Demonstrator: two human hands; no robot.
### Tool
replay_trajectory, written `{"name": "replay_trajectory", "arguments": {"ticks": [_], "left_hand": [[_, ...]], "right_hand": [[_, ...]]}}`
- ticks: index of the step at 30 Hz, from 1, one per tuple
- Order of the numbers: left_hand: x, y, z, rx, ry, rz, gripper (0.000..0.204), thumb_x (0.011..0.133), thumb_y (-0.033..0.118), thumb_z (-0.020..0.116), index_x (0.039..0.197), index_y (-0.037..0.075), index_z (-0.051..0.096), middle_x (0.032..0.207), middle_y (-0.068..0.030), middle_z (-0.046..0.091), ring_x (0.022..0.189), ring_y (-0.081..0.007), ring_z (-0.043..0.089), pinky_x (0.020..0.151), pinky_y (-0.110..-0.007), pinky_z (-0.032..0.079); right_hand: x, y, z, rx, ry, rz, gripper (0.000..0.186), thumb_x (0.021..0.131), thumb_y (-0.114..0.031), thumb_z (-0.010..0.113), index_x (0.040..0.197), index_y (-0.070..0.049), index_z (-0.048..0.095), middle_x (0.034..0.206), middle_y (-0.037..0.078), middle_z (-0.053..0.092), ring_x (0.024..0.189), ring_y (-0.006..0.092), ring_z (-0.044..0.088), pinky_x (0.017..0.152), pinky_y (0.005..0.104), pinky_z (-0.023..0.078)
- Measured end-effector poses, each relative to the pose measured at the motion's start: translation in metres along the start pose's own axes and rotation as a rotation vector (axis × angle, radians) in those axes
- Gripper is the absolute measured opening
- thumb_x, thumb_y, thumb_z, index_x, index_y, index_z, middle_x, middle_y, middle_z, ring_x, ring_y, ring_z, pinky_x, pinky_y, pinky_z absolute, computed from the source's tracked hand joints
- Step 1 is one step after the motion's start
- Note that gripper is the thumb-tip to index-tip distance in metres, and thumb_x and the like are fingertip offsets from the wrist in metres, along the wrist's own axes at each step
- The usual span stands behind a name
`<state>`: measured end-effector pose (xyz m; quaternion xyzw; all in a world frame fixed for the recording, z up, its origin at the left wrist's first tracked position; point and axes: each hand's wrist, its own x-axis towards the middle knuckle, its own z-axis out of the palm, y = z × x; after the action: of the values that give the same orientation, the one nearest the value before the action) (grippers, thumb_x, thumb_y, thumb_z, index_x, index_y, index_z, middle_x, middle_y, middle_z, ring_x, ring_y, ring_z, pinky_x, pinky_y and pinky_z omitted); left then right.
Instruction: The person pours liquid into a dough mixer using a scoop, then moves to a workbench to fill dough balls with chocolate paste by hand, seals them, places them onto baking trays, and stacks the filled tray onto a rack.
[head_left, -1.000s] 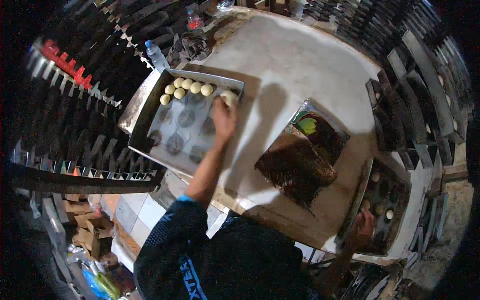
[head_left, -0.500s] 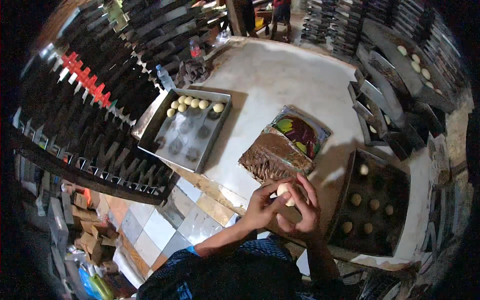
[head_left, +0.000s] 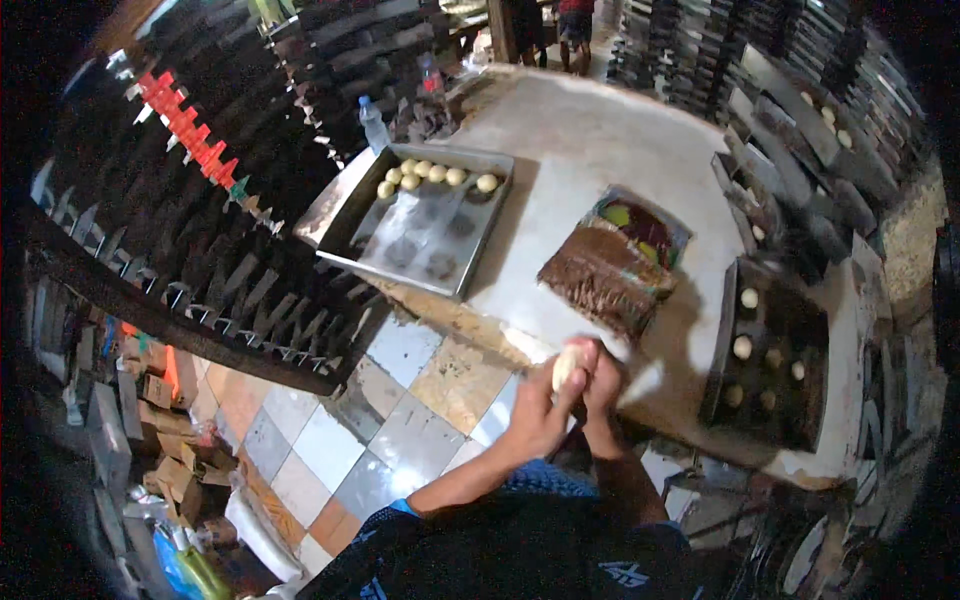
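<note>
A pale piece of dough (head_left: 566, 368) is between my hands, over the near edge of the table. My left hand (head_left: 538, 418) closes on it with the thumb pressed against its side. Wrapped against it from the other side is my right hand (head_left: 604, 382), slightly blurred, its fingers curled. Just beyond them lies a brown block of paste-like filling (head_left: 598, 272) with a ridged near edge. It rests on a colourful plastic wrapper (head_left: 664, 232), which shows at its far side.
Pale dough balls (head_left: 437, 173) line the far side of a metal tray (head_left: 487, 240) on the left. Another dark tray (head_left: 722, 372) with several balls lies at right. Stacked trays (head_left: 770, 150) stand behind it. A bottle (head_left: 374, 125) stands at far left; racks and people are beyond.
My fingers, spread around the dough before, have closed together on it. The whole view has shifted, so the table and trays appear further right and higher.
</note>
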<state>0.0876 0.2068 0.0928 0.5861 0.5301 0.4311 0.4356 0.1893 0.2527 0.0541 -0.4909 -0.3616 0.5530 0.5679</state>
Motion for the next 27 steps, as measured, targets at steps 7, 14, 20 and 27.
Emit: {"name": "replay_trajectory", "arguments": {"ticks": [7,14,20,27], "left_hand": [[-0.040,-0.066,-0.038,-0.887,-0.032,-0.447,0.035,0.094,0.027,0.050,0.113,-0.003,0.055,0.103,-0.0074,0.061,0.090,-0.0171,0.058,0.082,-0.030,0.045],[-0.002,-0.099,-0.033,-1.306,-0.261,-0.574,0.042,0.093,0.025,0.051,0.121,-0.006,0.047,0.117,-0.0159,0.056,0.106,-0.0266,0.058,0.088,-0.034,0.053],[0.064,-0.090,-0.053,-0.913,-0.216,-0.370,0.052,0.089,0.029,0.055,0.125,-0.007,0.046,0.131,-0.0128,0.049,0.114,-0.0236,0.052,0.097,-0.038,0.041],[0.136,-0.091,-0.072,-0.821,0.075,-0.264,0.040,0.092,0.023,0.051,0.122,-0.003,0.051,0.128,-0.0130,0.052,0.115,-0.0228,0.051,0.097,-0.040,0.040]], "right_hand": [[-0.027,0.037,0.036,-0.587,-0.108,-0.602,0.035,0.094,-0.027,0.036,0.097,-0.001,0.059,0.093,0.016,0.052,0.090,0.0289,0.052,0.081,0.0367,0.041],[0.038,0.063,-0.081,-0.889,0.003,-0.395,0.023,0.091,-0.018,0.045,0.097,0.001,0.056,0.089,0.014,0.061,0.083,0.0254,0.059,0.076,0.0356,0.047],[0.123,0.094,-0.161,-1.399,0.295,0.018,0.020,0.081,-0.004,0.056,0.101,-0.005,0.053,0.089,0.017,0.063,0.073,0.0344,0.062,0.066,0.0415,0.050],[0.165,0.085,-0.134,-1.579,-0.267,-0.217,0.042,0.080,-0.008,0.053,0.121,-0.010,0.051,0.108,0.021,0.059,0.087,0.0371,0.061,0.075,0.0466,0.050]]}}
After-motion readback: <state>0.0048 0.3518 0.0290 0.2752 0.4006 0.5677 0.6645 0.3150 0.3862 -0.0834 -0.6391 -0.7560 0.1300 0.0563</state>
